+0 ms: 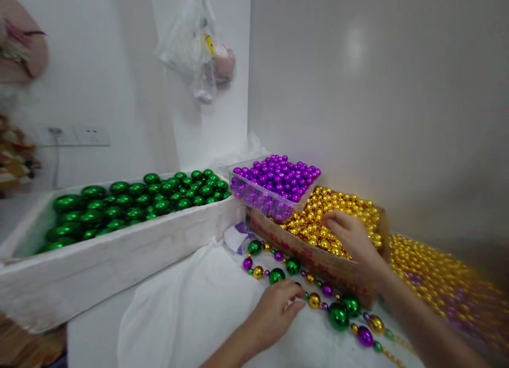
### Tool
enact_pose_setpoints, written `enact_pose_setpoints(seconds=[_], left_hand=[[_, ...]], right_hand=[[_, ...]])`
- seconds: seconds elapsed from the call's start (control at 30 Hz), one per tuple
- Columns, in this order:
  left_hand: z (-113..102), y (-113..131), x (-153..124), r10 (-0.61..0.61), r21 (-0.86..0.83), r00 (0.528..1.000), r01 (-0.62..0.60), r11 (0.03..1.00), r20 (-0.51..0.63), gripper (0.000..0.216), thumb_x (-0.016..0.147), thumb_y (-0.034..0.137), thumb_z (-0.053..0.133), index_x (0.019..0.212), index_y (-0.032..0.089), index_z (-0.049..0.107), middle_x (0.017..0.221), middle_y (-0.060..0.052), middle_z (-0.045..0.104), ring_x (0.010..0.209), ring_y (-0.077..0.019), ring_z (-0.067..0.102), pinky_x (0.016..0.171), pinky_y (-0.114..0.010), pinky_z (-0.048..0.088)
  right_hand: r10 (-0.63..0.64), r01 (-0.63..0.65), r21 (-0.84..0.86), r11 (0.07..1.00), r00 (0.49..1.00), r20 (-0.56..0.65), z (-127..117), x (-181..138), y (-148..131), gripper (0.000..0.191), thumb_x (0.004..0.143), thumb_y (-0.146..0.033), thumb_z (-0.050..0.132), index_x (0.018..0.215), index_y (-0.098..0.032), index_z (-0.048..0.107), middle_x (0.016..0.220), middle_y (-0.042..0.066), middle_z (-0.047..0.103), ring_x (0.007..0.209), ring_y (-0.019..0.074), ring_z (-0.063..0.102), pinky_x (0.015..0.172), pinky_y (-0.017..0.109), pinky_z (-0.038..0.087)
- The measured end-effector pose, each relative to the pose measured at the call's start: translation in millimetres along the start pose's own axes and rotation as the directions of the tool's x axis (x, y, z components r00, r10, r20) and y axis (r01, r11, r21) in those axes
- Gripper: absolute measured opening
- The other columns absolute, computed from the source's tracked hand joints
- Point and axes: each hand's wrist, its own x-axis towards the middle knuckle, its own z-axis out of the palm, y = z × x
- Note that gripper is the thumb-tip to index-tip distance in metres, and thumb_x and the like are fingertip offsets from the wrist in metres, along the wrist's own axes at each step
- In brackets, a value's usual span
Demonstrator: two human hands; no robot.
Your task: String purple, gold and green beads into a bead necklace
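Behind the left hand, bead strand disappears.

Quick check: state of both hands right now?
Left hand: fingers curled at the beaded strand; firm grip can't be told.
Right hand: fingers bent at the gold beads; holding one can't be told.

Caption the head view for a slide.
Left hand at a bead strand, right hand over gold beads; purple beads, green beads nearby.
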Motion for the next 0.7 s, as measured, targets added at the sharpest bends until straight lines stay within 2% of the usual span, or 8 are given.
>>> enact_pose_setpoints(seconds=[0.13, 0.23, 0.3, 0.33, 0.37, 0.5, 0.6, 0.7], left_hand=[[-61, -8, 50, 0.130, 0.116, 0.954, -0.101, 0.988, -0.271, 0.015, 0.087, 0.024, 0.052, 0.093, 0.020, 0.065, 0.095, -0.004, 0.067, 0.092, -0.0191, 0.059, 0.083, -0.030, 0.044], [-109, -14, 93, 0.241, 0.258, 0.811, -0.115, 0.959, -0.533, 0.017, 0.088, 0.023, 0.051, 0.098, 0.019, 0.064, 0.100, -0.005, 0.066, 0.098, -0.0201, 0.057, 0.089, -0.033, 0.042], [-139, -17, 120, 0.292, 0.356, 0.736, -0.074, 0.931, -0.611, 0.018, 0.088, 0.022, 0.049, 0.097, 0.017, 0.064, 0.099, -0.006, 0.066, 0.098, -0.0203, 0.057, 0.090, -0.033, 0.042], [-152, -19, 132, 0.300, 0.396, 0.723, -0.040, 0.917, -0.622, 0.018, 0.088, 0.022, 0.049, 0.096, 0.017, 0.064, 0.099, -0.006, 0.066, 0.098, -0.0202, 0.057, 0.091, -0.033, 0.042], [-164, -20, 143, 0.288, 0.435, 0.736, 0.009, 0.900, -0.613, 0.019, 0.088, 0.022, 0.048, 0.096, 0.017, 0.064, 0.100, -0.006, 0.067, 0.099, -0.0203, 0.057, 0.091, -0.033, 0.041], [-194, -26, 176, 0.105, 0.554, 0.882, 0.193, 0.810, -0.460, 0.027, 0.088, 0.025, 0.044, 0.104, 0.017, 0.065, 0.108, -0.008, 0.066, 0.105, -0.0228, 0.056, 0.094, -0.036, 0.040], [-204, -26, 192, -0.013, 0.576, 0.950, 0.201, 0.793, -0.313, 0.025, 0.081, 0.026, 0.054, 0.098, 0.018, 0.070, 0.101, -0.009, 0.069, 0.097, -0.0253, 0.059, 0.087, -0.036, 0.043], [-210, -21, 204, -0.134, 0.574, 0.983, 0.184, 0.798, -0.129, 0.021, 0.069, 0.018, 0.063, 0.086, 0.019, 0.074, 0.084, -0.006, 0.071, 0.080, -0.0223, 0.062, 0.076, -0.030, 0.045]], right_hand=[[-0.013, 0.021, -0.171, 0.985, 0.999, 0.048, 38, 94, -19, 0.022, 0.091, -0.020, 0.046, 0.106, -0.015, 0.060, 0.105, 0.007, 0.064, 0.099, 0.0195, 0.059, 0.088, 0.034, 0.046], [0.055, 0.011, -0.325, 0.946, 0.979, 0.196, 68, 147, -26, 0.023, 0.092, -0.027, 0.057, 0.111, -0.014, 0.059, 0.115, 0.009, 0.058, 0.104, 0.0225, 0.056, 0.090, 0.043, 0.046], [0.137, 0.007, -0.409, 0.912, 0.937, 0.321, 84, 170, -25, 0.024, 0.092, -0.030, 0.060, 0.110, -0.014, 0.060, 0.114, 0.008, 0.058, 0.101, 0.0224, 0.058, 0.087, 0.043, 0.049], [0.178, 0.008, -0.442, 0.897, 0.909, 0.377, 90, 177, -24, 0.023, 0.092, -0.030, 0.060, 0.109, -0.014, 0.060, 0.113, 0.008, 0.059, 0.099, 0.0219, 0.059, 0.085, 0.041, 0.050], [0.212, 0.012, -0.466, 0.885, 0.881, 0.424, 96, 182, -23, 0.023, 0.092, -0.030, 0.060, 0.109, -0.014, 0.060, 0.111, 0.007, 0.059, 0.096, 0.0214, 0.060, 0.083, 0.040, 0.051], [0.249, 0.056, -0.493, 0.868, 0.811, 0.529, 106, 186, -16, 0.028, 0.093, -0.032, 0.059, 0.115, -0.014, 0.057, 0.109, 0.007, 0.059, 0.090, 0.0198, 0.061, 0.077, 0.037, 0.054], [0.187, 0.114, -0.469, 0.876, 0.816, 0.547, 107, 184, -11, 0.031, 0.093, -0.032, 0.059, 0.119, -0.015, 0.056, 0.111, 0.008, 0.059, 0.091, 0.0204, 0.061, 0.078, 0.038, 0.054], [0.105, 0.172, -0.441, 0.881, 0.837, 0.537, 109, 184, -4, 0.029, 0.093, -0.031, 0.059, 0.116, -0.014, 0.057, 0.111, 0.007, 0.059, 0.095, 0.0219, 0.060, 0.081, 0.039, 0.053]])
